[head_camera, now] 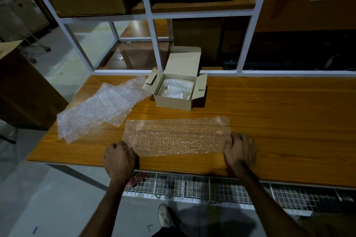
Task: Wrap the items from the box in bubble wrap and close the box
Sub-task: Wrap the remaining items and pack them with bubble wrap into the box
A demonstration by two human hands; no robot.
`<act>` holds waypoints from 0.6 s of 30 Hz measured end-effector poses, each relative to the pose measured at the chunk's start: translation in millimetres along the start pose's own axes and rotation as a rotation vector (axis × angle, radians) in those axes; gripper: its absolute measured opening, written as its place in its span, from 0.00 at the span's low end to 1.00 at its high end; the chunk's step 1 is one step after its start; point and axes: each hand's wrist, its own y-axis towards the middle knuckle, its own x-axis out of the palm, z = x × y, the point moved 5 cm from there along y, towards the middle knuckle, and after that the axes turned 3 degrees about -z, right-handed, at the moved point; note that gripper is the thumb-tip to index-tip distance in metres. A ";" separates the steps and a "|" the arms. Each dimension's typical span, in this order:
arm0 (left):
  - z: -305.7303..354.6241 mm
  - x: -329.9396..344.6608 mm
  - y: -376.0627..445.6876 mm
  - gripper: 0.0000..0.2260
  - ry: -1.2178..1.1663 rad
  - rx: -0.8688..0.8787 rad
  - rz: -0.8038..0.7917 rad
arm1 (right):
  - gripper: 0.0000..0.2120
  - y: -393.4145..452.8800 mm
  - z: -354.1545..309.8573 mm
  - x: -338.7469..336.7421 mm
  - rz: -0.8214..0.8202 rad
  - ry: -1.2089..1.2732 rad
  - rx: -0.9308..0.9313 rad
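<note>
I am laying out the clear bubble wrap sheet (176, 135) on the orange wooden table (279, 113): my left hand (119, 156) and right hand (239, 151) grip its two ends. Next I must take an item from the open cardboard box (176, 90), behind the sheet. The sheet lies near the table's front edge; the right side has room.

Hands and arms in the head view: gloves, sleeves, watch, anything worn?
Nothing worn shows. The left hand and the right hand are bare, without gloves, rings or a watch in sight. Both forearms are bare to the bottom edge of the frame, with no sleeve visible.
</note>
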 end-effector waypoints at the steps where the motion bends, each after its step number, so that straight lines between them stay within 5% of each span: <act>1: -3.0 -1.1 -1.7 0.13 0.014 -0.037 -0.011 | 0.17 -1.4 3.2 -0.4 0.003 0.025 0.047; 9: -6.5 -5.4 9.7 0.09 -0.446 -0.418 -0.088 | 0.09 6.2 12.0 -7.8 -0.010 0.191 0.157; 12: 21.3 -19.3 2.2 0.07 -0.571 -0.360 0.002 | 0.05 12.3 18.2 -8.3 -0.052 0.188 0.181; 18: 123.5 -38.6 -26.0 0.05 -0.836 -0.088 0.055 | 0.17 15.3 27.8 -9.1 -0.035 0.199 0.183</act>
